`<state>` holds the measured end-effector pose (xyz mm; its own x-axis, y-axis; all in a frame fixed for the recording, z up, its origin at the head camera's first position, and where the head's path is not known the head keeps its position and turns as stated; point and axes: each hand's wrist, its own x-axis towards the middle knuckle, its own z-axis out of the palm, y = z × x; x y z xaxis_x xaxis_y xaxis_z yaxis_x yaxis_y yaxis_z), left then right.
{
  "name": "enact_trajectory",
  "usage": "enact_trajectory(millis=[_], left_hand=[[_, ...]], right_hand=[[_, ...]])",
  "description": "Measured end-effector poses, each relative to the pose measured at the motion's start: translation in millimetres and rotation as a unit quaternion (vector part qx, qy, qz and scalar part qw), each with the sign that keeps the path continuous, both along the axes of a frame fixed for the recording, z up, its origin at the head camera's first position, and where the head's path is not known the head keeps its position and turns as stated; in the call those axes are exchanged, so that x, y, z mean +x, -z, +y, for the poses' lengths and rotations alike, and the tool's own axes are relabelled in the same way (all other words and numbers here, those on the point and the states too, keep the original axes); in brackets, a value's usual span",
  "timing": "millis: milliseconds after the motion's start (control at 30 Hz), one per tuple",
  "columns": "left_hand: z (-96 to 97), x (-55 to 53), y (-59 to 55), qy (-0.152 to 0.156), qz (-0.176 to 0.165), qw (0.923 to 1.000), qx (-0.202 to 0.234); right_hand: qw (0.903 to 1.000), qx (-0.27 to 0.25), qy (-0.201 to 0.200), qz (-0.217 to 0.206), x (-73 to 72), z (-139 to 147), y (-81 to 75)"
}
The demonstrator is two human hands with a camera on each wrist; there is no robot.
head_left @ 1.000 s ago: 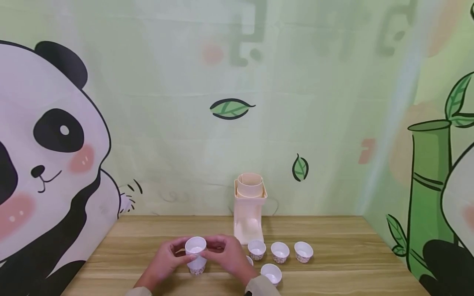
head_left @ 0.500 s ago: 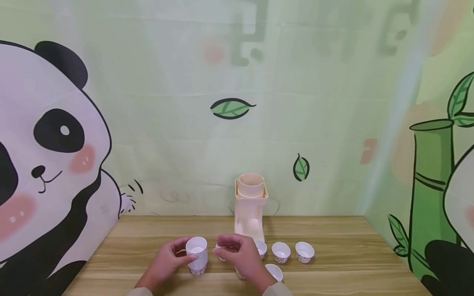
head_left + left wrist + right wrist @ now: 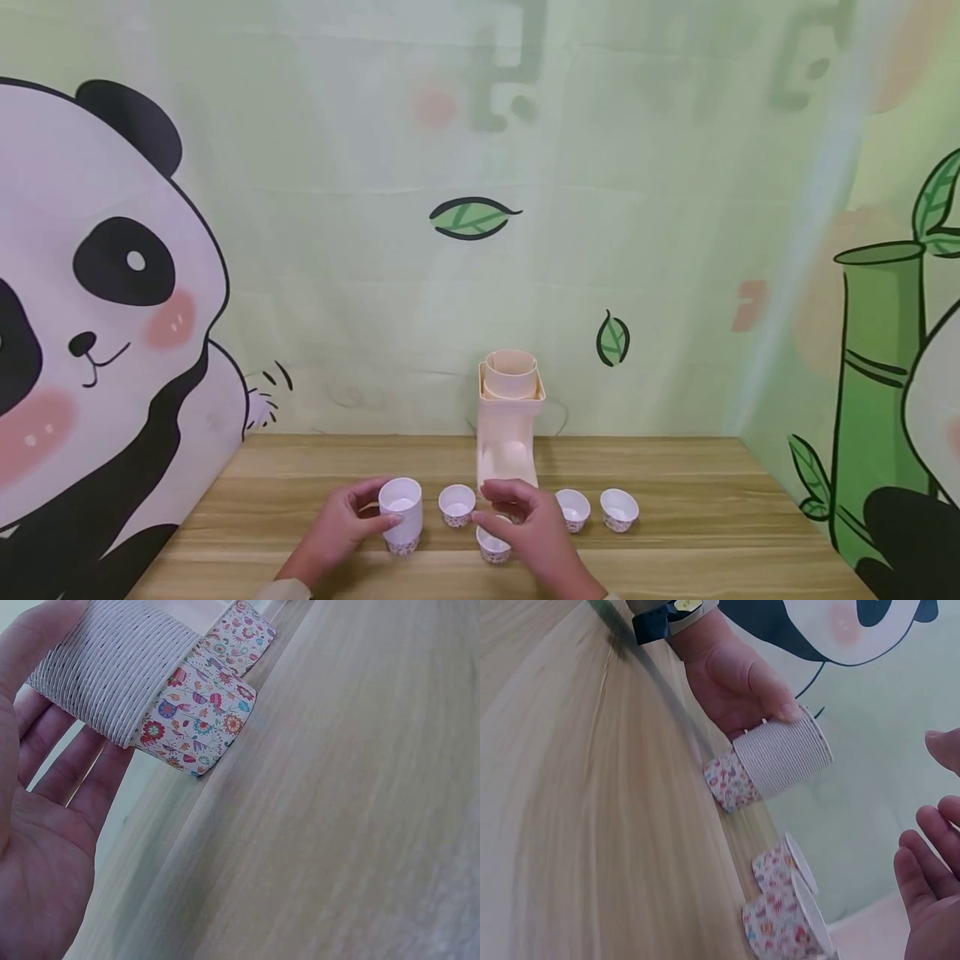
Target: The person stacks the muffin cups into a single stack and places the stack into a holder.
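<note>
My left hand holds a stack of paper baking cups between thumb and fingers at the left of the wooden table. The stack stands upright; its many white ribbed rims sit above a floral base, as the left wrist view shows. Clear of the stack, my right hand hovers over the middle of the row with fingers loosely bent and nothing held. Single floral cups stand near it: a back cup and a front cup, partly covered by the hand. Whatever lies behind that hand is hidden.
Two more cups, a nearer cup and a rightmost cup, stand right of my right hand. Behind the row rises a pale pink dispenser-like stand with a round top. A printed cloth backdrop closes off the table's far side.
My right hand has left the stack and moved rightward over the single cups, uncovering the two at left. The left hand keeps holding the stack in nearly the same place.
</note>
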<state>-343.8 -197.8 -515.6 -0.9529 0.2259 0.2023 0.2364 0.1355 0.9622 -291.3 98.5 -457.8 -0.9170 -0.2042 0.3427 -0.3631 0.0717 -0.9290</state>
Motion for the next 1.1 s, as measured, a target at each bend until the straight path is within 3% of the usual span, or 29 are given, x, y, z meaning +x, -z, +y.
enact_trajectory(millis=[200,1100], left_hand=[[-0.2,-1.4,0.3,0.003,-0.003,1.0,0.0],[-1.0,-2.2,1.9,-0.001,0.0,1.0,-0.008]], right_hand=[[0.9994,0.009,0.031,-0.008,-2.3,20,13.6],[0.9923,0.042,0.106,-0.048,14.5,68,33.8]])
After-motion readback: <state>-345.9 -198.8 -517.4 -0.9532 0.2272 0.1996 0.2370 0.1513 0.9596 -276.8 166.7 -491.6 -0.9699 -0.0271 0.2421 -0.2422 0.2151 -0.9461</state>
